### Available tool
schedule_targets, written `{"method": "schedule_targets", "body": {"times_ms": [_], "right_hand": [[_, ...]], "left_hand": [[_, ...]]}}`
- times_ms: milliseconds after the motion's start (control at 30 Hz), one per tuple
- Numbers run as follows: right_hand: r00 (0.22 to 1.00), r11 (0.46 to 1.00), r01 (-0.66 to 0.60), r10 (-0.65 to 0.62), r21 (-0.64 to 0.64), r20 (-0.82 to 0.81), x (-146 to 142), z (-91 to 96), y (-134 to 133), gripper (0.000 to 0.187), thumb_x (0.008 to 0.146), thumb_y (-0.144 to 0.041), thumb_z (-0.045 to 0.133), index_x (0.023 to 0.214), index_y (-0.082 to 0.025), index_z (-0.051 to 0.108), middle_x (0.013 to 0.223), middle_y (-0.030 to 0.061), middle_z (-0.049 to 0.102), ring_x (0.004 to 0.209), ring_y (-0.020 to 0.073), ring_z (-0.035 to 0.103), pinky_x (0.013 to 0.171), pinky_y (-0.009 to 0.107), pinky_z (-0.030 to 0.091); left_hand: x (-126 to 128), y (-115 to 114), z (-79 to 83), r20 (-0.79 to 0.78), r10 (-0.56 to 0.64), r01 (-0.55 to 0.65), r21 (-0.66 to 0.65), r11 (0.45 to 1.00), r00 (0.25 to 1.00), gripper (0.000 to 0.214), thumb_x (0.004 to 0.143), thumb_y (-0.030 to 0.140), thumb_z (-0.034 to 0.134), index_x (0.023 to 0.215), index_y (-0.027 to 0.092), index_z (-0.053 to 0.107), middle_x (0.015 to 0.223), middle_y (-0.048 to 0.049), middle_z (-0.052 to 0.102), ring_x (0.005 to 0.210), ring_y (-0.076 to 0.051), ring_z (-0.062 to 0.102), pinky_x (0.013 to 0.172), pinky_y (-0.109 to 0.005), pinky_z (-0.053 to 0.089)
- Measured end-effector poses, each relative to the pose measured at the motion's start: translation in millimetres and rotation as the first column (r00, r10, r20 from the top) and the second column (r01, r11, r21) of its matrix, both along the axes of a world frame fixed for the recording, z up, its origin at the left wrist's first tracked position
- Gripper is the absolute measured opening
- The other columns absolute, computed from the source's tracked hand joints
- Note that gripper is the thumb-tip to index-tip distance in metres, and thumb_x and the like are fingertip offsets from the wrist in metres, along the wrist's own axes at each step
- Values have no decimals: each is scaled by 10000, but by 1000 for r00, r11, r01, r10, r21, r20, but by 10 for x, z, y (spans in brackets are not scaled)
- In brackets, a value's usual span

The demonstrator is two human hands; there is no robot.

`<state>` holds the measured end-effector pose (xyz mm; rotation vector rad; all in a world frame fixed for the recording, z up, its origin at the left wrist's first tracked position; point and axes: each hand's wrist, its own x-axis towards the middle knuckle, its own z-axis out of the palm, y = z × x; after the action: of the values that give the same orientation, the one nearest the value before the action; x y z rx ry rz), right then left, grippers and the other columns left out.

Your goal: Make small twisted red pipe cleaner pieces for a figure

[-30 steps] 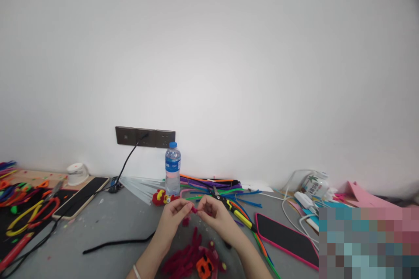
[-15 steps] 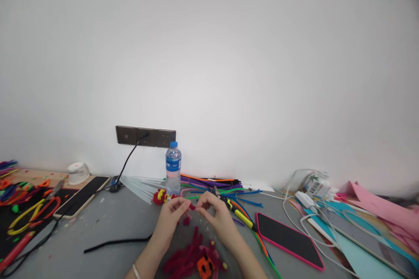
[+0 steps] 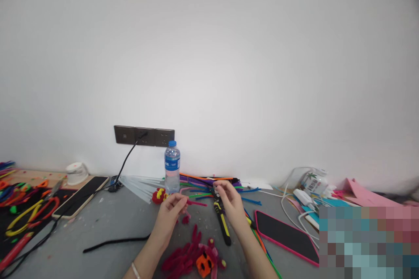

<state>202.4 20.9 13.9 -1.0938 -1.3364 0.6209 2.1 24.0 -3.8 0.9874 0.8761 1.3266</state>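
My left hand (image 3: 170,212) pinches a short pink pipe cleaner (image 3: 195,203) that sticks out to the right. My right hand (image 3: 231,202) is closed on the black-and-yellow pliers (image 3: 222,223), whose handles point toward me over the grey table (image 3: 108,226). In front of my wrists lies a red pipe-cleaner figure (image 3: 193,258) with an orange face and yellow tips. A small red-and-yellow pipe-cleaner piece (image 3: 159,195) sits by a water bottle (image 3: 172,167).
A bundle of coloured pipe cleaners (image 3: 209,183) lies along the wall. A black pipe cleaner (image 3: 114,242) lies left of my arm. Phones lie at left (image 3: 81,196) and right (image 3: 283,235). White cables and chargers (image 3: 303,200) sit right; more pipe cleaners (image 3: 22,205) crowd the far left.
My hands have parted. The right hand left the pink piece, moved right and back, and took hold of the pliers, which now point toward me. The left hand keeps the pink piece.
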Motion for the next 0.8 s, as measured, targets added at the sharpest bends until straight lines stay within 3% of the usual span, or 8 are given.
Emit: {"method": "schedule_targets", "body": {"times_ms": [100,167,367,800], "right_hand": [[957,965,-255,260,-57,129,-180,53,-94,188,872,-376,558,887,-205,633,852,51,655,808,210,586,737,308,439],[929,946,-309,322,-94,183,-299,65,-141,99,819,-296,618,835,-200,636,770,22,634,722,181,558,679,284,430],[938,951,-284,302,-123,170,-470,2,-132,103,806,-257,553,731,-187,556,625,-32,498,569,125,423,550,240,336],[950,953,-281,293,-115,108,-486,29,-144,126,781,-290,610,712,-193,570,616,-35,511,560,124,439,534,235,340]], "left_hand": [[-10,-8,-1,-95,0,9,90,996,995,290,677,442,766,678,163,690,579,31,563,578,-108,482,570,-197,392],[-13,-16,14,-150,-8,26,116,993,989,281,684,437,759,672,165,687,596,24,582,590,-118,494,570,-201,396],[1,-32,36,-133,-49,63,97,993,990,292,636,427,789,753,166,730,696,-14,661,662,-153,556,588,-218,444],[-24,6,-6,-156,-6,14,48,999,988,358,603,496,794,718,159,760,667,-37,688,621,-156,555,587,-231,437]]}}
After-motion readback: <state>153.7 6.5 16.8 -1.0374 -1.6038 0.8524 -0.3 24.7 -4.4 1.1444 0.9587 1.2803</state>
